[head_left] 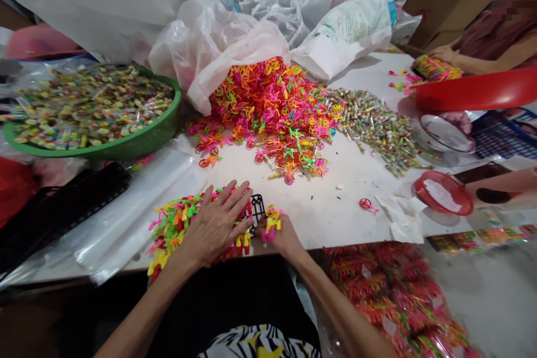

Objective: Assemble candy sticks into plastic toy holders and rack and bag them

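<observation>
My left hand (218,221) lies flat with fingers spread on a bunch of small neon plastic toys (176,224) stacked on a black mesh tray (257,207) at the table's near edge. My right hand (279,235) is closed around a few yellow and pink toys (272,221) just right of the tray. A big heap of the same neon toys (272,106) spills from a white plastic bag (218,45) at the table's middle.
A green basin (126,145) of wrapped candies sits far left. Loose candy tubes (377,123) lie right of the heap. A red basin (474,92), red lid (442,193) and another person's hand (442,56) are at right. Packed bags (398,296) lie below the table.
</observation>
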Available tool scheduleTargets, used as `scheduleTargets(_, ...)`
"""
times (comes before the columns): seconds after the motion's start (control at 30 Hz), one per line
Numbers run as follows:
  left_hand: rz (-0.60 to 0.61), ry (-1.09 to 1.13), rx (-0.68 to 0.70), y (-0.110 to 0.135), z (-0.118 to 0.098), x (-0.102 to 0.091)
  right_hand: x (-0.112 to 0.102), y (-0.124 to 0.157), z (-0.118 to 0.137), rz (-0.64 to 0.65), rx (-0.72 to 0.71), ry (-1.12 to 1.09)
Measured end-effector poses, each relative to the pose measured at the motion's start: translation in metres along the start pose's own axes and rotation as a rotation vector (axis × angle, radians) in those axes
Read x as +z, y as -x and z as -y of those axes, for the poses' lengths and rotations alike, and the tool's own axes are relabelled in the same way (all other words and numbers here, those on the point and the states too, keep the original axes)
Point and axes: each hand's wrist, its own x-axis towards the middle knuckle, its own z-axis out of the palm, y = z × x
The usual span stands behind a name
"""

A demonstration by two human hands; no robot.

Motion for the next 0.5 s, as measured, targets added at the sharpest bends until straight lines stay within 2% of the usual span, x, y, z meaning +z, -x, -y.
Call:
scheduleTargets(0.1, 0.009, -0.005, 0.003, 0.0, 0.0, 0.0, 0.011, 0.002, 0.001, -0.05, -0.1, 0.054)
scheduleTargets(0.2, -0.015, 0.01, 0.004, 0.0, 0.0, -0.001, 0.008, 0.001, 0.006, -0.08, -0.193, 0.293)
scheduleTargets(0.33, -0.044, 0.027, 0.005, -0.001, 0.0, -0.001, 0.003, -0.001, 0.011, 0.042, -0.3, 0.7)
scheduleTargets(0.5, -0.053, 0.025, 0.004, -0.001, 0.0, 0.002, 0.009, 0.003, 0.015, 0.116, -0.284, 1.054)
